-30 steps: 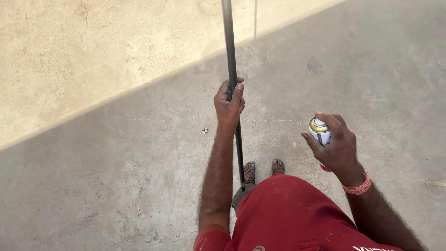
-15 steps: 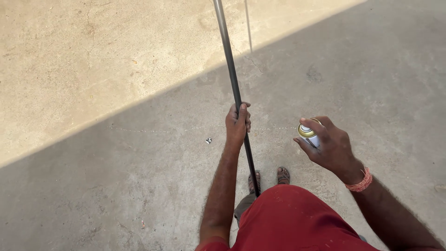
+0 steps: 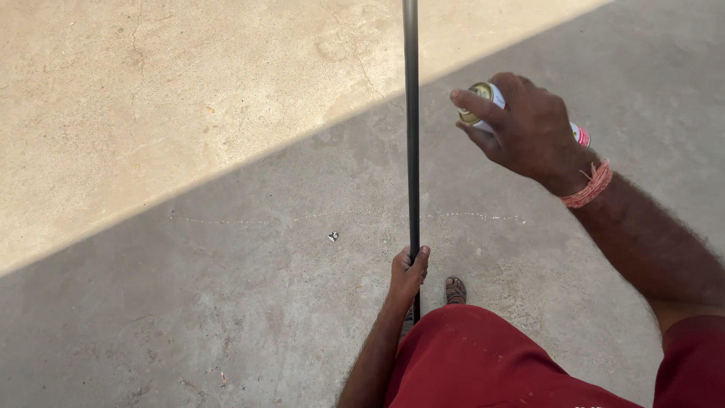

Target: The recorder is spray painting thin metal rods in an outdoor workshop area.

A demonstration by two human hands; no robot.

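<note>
A long dark metal rod [image 3: 411,128] stands nearly upright in front of me and runs out of the top of the view. My left hand [image 3: 408,272] grips it low down, close to my body. My right hand [image 3: 525,128] is raised to the right of the rod and holds a small spray can [image 3: 483,106] with a yellow-ringed top, a finger lying across the top. The can sits a short way from the rod, apart from it. An orange thread band [image 3: 589,185] circles my right wrist.
Bare concrete floor, sunlit at the upper left [image 3: 151,91] and in shadow elsewhere. A faint pale line [image 3: 302,219] crosses the shaded floor. A small scrap [image 3: 333,236] lies left of the rod. My sandalled foot [image 3: 455,290] and red garment [image 3: 491,363] show below.
My right hand has lifted the can upward and closer to the rod. My left hand has slid lower on the rod. The rod now appears vertical.
</note>
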